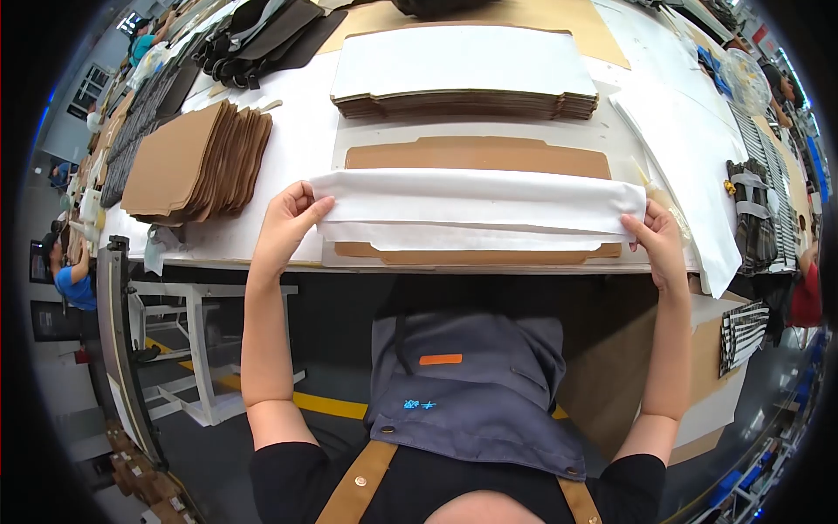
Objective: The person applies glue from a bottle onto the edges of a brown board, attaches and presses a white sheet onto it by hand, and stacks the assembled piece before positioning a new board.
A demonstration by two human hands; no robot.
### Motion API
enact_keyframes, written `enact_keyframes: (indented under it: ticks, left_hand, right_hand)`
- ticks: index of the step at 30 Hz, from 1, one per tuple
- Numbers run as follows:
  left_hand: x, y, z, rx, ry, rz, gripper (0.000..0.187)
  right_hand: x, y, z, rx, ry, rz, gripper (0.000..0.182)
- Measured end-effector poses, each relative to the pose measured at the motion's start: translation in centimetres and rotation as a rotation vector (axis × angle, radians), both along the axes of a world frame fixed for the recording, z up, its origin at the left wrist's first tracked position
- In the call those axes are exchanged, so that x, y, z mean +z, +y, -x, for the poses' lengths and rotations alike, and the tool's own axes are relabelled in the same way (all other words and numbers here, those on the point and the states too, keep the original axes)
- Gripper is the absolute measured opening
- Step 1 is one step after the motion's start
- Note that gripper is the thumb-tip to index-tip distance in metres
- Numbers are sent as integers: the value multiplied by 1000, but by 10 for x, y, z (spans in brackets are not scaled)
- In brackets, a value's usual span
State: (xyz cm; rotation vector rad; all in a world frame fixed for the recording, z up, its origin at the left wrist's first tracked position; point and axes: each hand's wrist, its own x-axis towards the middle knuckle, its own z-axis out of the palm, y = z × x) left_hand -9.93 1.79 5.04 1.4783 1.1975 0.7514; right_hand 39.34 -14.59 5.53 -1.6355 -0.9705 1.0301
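A long white sheet (476, 199), folded lengthwise, is stretched between my two hands. My left hand (295, 214) pinches its left end between thumb and fingers. At the other end my right hand (653, 229) grips the sheet's corner the same way. Under the sheet lies a brown board (476, 155) with cut corners; its top and bottom edges show, the middle is covered. Just beyond stands a stack of similar boards (463, 65), white on top with brown edges.
Brown panels (188, 162) are piled on the table's left. Dark pieces (262, 44) lie behind them. To the right are a long white sheet strip (681, 183) and a dark strapped bundle (752, 210). The table's front edge (419, 269) runs before me. Other people work at both sides.
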Motion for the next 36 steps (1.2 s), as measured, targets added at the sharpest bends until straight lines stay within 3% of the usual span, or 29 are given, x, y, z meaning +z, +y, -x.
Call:
enact_keyframes:
  ticks: [8, 17, 36]
  left_hand:
    - [-14, -20, -5, 51, 135, 57, 20]
    - [-32, -14, -6, 40, 260, -150, 21]
    - [-39, -15, -7, 54, 277, -156, 22]
  right_hand:
    - [-18, -12, 0, 9, 34, 30, 26]
    - [-21, -16, 6, -30, 28, 38, 25]
    - [-36, -16, 7, 10, -51, -26, 29]
